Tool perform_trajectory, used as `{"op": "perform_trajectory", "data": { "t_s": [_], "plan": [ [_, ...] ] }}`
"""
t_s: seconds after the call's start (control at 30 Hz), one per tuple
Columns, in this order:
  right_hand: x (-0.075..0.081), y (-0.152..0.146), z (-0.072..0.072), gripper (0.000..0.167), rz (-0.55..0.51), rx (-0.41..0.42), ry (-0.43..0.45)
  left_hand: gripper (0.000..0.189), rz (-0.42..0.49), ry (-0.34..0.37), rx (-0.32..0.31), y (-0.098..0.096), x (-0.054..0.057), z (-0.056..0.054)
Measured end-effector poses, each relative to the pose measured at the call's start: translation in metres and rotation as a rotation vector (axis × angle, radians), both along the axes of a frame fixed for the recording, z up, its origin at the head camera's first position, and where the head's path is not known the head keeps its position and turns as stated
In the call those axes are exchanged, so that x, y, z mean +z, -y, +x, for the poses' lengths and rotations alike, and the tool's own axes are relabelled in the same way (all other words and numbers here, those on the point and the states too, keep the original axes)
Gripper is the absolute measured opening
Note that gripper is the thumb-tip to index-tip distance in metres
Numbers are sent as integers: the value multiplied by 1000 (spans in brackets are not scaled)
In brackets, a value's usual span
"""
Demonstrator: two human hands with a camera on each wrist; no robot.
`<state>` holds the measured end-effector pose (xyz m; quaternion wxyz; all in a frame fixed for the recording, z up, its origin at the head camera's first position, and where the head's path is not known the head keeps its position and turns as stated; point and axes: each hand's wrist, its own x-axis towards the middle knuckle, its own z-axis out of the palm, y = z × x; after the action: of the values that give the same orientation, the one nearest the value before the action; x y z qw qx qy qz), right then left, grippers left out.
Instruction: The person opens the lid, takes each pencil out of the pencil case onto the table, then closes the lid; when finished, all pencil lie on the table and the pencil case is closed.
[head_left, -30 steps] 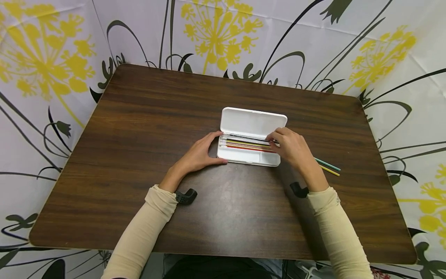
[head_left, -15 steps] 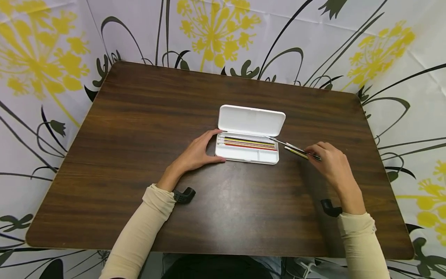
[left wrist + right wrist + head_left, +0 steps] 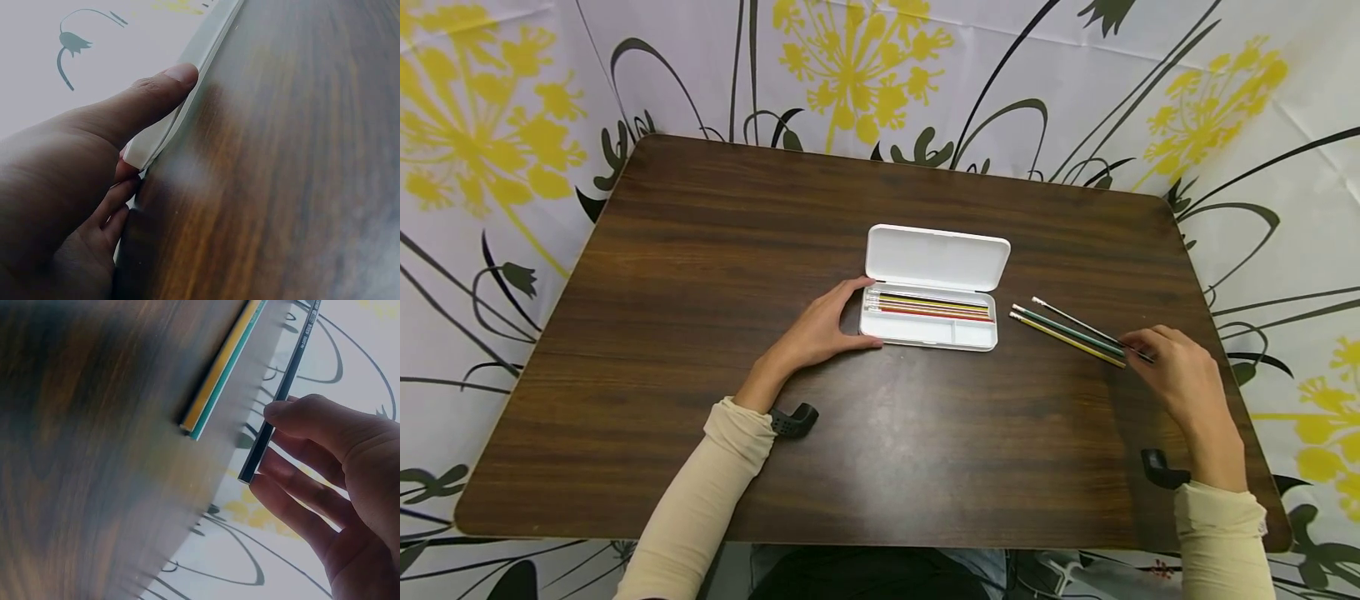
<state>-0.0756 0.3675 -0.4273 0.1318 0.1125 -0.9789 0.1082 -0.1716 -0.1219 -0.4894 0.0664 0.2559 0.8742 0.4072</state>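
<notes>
An open white pencil case lies on the table with its lid tipped back. Several pencils, with red and yellow among them, lie in its long compartment. My left hand grips the case's left end, thumb along the front edge and fingers behind, as the left wrist view also shows in part. Between thumb and fingers, my right hand pinches a black pencil near its end. Beside it, a green pencil and a yellow pencil lie side by side on the table.
The dark wooden table has rounded corners, and its right edge runs close to my right hand. A white cloth printed with yellow flowers hangs behind and around it.
My right hand has drawn the black pencil out of the case and carried it right, toward the green and yellow pencils. My left hand has kept its hold on the case.
</notes>
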Motion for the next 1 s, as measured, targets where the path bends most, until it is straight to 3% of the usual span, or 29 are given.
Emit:
{"op": "perform_trajectory", "data": {
  "t_s": [0.17, 0.43, 1.0],
  "plan": [
    [-6, 0, -10, 20, 7, 16, 12, 95, -1, 9, -5, 0, -1, 0],
    [-11, 1, -21, 18, -5, -5, 126, 95, -13, 17, -4, -2, -1, 1],
    [-18, -1, -35, 15, -1, 41, 173, 95, -16, 21, 11, 1, 0, 1]
  ]
}}
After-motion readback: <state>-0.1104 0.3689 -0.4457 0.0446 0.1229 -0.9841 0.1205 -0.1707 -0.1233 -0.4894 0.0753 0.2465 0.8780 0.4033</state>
